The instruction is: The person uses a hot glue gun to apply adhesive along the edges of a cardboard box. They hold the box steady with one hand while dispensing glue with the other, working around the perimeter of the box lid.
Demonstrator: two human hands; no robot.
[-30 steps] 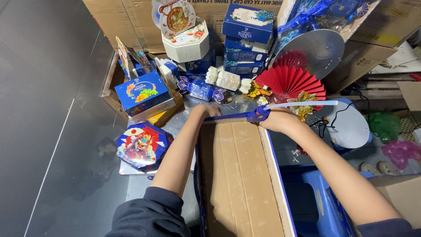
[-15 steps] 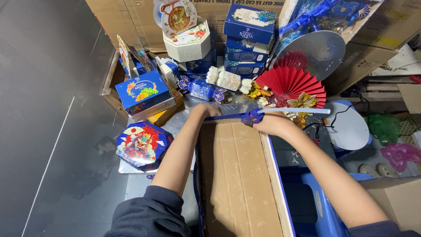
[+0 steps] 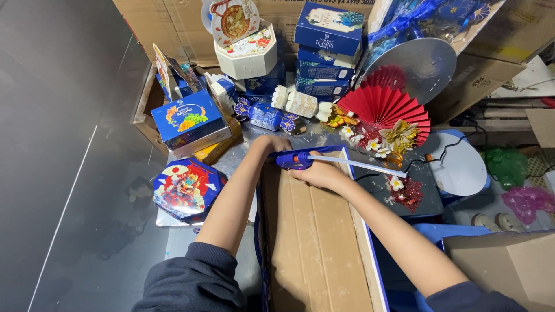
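Observation:
My right hand (image 3: 318,173) grips a blue glue gun (image 3: 295,159) with a long white glue stick (image 3: 358,166) sticking out to the right. The gun lies across the far edge of a long brown cardboard panel with a blue rim (image 3: 315,242). My left hand (image 3: 272,144) rests on the panel's far left corner, fingers curled over the edge, right beside the gun's nozzle.
A red paper fan (image 3: 386,110) and paper flowers lie right of the gun. Blue boxes (image 3: 327,43) and a white octagonal box (image 3: 248,52) are stacked behind. A blue octagonal box (image 3: 185,188) and a blue fruit-printed box (image 3: 188,120) sit left. A white stool (image 3: 459,167) stands right.
The glue gun and my right hand have slid left along the panel's far edge, closing toward my left hand, which stays on the corner.

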